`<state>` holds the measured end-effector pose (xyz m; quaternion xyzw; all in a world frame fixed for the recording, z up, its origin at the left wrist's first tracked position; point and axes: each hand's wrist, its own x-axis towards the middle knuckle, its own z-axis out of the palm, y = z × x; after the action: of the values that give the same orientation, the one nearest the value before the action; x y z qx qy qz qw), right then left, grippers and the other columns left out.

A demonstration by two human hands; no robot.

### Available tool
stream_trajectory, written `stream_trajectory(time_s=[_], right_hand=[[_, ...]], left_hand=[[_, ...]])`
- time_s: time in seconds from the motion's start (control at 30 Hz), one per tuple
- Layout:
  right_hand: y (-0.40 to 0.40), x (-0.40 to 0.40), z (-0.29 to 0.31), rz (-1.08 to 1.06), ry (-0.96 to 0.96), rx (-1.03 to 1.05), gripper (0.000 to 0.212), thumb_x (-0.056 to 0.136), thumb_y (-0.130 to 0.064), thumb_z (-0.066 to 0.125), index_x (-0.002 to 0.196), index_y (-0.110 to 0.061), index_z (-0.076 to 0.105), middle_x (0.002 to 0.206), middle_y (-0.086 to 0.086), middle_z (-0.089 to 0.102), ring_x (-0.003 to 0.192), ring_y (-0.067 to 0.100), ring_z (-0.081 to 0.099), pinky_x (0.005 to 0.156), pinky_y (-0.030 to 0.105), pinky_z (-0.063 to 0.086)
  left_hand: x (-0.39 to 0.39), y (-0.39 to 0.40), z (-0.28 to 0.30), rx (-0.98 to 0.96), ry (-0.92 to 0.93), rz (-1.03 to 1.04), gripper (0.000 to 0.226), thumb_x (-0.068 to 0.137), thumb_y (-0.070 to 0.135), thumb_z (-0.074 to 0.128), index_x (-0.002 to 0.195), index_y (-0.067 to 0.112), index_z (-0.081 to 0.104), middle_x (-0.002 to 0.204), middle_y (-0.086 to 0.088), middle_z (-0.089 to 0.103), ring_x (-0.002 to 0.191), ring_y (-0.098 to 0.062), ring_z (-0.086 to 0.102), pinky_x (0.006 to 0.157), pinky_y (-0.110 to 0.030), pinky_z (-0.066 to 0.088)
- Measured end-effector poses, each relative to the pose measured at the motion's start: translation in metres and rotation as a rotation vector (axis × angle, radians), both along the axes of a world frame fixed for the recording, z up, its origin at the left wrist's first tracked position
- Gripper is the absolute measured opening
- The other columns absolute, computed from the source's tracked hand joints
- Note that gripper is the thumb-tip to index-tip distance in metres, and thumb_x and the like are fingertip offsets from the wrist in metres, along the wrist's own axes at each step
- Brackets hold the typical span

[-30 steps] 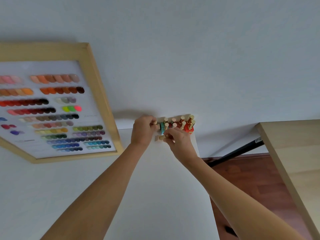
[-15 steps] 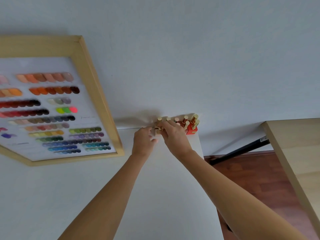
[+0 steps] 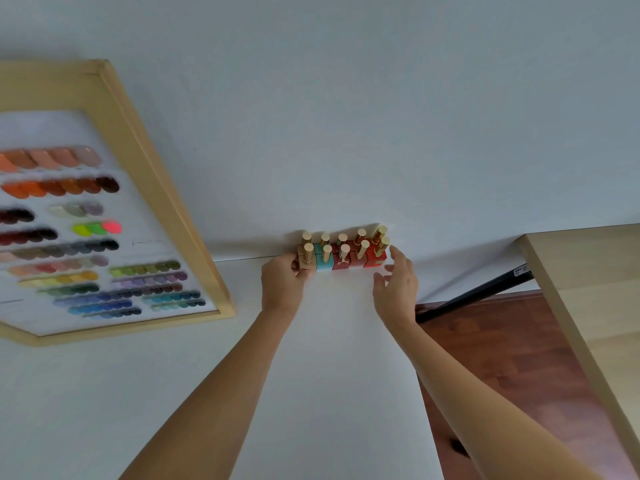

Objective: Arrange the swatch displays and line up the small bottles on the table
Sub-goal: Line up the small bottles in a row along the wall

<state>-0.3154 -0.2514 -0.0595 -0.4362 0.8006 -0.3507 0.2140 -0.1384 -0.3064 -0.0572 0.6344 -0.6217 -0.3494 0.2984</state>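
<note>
Gold-capped bottles [image 3: 341, 252]: left hand [image 3: 282, 285] grips, right hand [image 3: 398, 284] open.

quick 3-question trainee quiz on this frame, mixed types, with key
1. True or false: the right hand is gripping one of the small gold-capped bottles.
2. Multiple choice: the left hand touches which front-row bottle? A) the tan bottle at the left end B) the turquoise bottle C) the red bottle at the right end
3. Fill in: the wooden-framed colour swatch board leans against the ____ on the white table.

Key: 1 false, the hand is open and beside the row; 2 A; 3 wall.
</note>
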Motion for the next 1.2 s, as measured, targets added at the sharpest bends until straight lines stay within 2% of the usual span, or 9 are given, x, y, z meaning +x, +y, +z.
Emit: stream_trajectory(time_s=[0.1,0.17,0.27,0.4,0.53,0.6,0.77,0.9,1.2], right_hand=[[-0.013,-0.005,-0.004,0.018,0.011,-0.006,0.035,0.088,-0.003,0.057,0.123,-0.011,0.054,0.105,0.006,0.067,0.089,0.015,0.059,0.078,0.005,0.039],[-0.020,-0.008,-0.006,-0.011,0.018,0.018,0.027,0.088,-0.003,0.054,0.113,-0.011,0.060,0.092,0.004,0.069,0.077,0.013,0.057,0.063,0.003,0.036],[-0.024,-0.010,-0.008,-0.020,0.024,0.039,0.023,0.087,-0.002,0.054,0.107,-0.008,0.063,0.086,0.004,0.069,0.067,0.005,0.051,0.064,0.001,0.037],[-0.020,-0.011,-0.003,0.001,-0.021,0.078,0.028,0.089,-0.011,0.059,0.117,-0.009,0.058,0.101,0.007,0.069,0.083,0.016,0.060,0.078,0.025,0.047],[-0.006,-0.015,0.008,0.010,-0.048,0.207,0.052,0.089,-0.015,0.061,0.137,-0.007,0.042,0.132,0.011,0.054,0.118,0.024,0.052,0.103,0.038,0.042],[0.004,-0.014,0.016,0.025,-0.075,0.253,0.052,0.089,-0.016,0.060,0.137,-0.008,0.041,0.135,0.013,0.051,0.124,0.027,0.048,0.105,0.044,0.042],[0.034,-0.004,0.049,0.103,-0.114,0.262,0.049,0.088,-0.017,0.061,0.134,-0.009,0.047,0.135,0.011,0.053,0.120,0.026,0.053,0.104,0.044,0.043],[0.055,0.011,0.082,0.203,-0.143,0.237,0.043,0.087,-0.017,0.062,0.129,-0.010,0.052,0.134,0.008,0.053,0.117,0.024,0.054,0.100,0.037,0.044],[0.097,0.076,0.158,0.421,-0.076,0.166,0.035,0.087,-0.014,0.063,0.121,-0.007,0.059,0.124,0.008,0.060,0.114,0.023,0.054,0.092,0.031,0.043]], left_hand=[[-0.001,-0.001,0.000,-0.001,-0.002,-0.005,0.018,0.079,0.012,0.071,0.095,0.006,0.072,0.089,-0.009,0.074,0.083,-0.020,0.069,0.078,-0.040,0.058],[-0.001,0.000,0.001,0.000,-0.003,-0.007,0.018,0.079,0.013,0.071,0.096,0.006,0.072,0.089,-0.009,0.075,0.083,-0.020,0.069,0.078,-0.038,0.058],[-0.001,-0.001,0.003,0.020,-0.009,-0.009,0.018,0.079,0.012,0.071,0.095,0.004,0.072,0.089,-0.011,0.075,0.083,-0.021,0.069,0.078,-0.038,0.058],[-0.003,0.001,0.008,0.062,-0.062,0.007,0.014,0.079,0.009,0.069,0.090,0.001,0.070,0.085,-0.014,0.072,0.083,-0.027,0.067,0.077,-0.038,0.057],[-0.001,0.013,0.021,0.118,-0.175,0.022,0.026,0.081,0.006,0.068,0.106,0.001,0.063,0.105,-0.016,0.066,0.098,-0.029,0.063,0.086,-0.038,0.054],[0.003,0.024,0.030,0.142,-0.229,0.015,0.028,0.084,0.009,0.065,0.110,0.000,0.058,0.111,-0.017,0.063,0.105,-0.031,0.060,0.091,-0.039,0.052],[0.019,0.056,0.068,0.158,-0.175,-0.019,0.042,0.088,0.015,0.060,0.128,0.004,0.051,0.125,-0.014,0.060,0.115,-0.028,0.057,0.098,-0.035,0.048],[0.035,0.087,0.100,0.189,-0.096,-0.045,0.035,0.089,0.013,0.056,0.124,0.008,0.055,0.120,-0.010,0.063,0.108,-0.022,0.059,0.084,-0.025,0.047],[0.114,0.159,0.163,0.071,-0.048,0.017,0.031,0.090,0.015,0.055,0.121,0.009,0.057,0.118,-0.008,0.062,0.101,-0.017,0.058,0.082,-0.022,0.046]])
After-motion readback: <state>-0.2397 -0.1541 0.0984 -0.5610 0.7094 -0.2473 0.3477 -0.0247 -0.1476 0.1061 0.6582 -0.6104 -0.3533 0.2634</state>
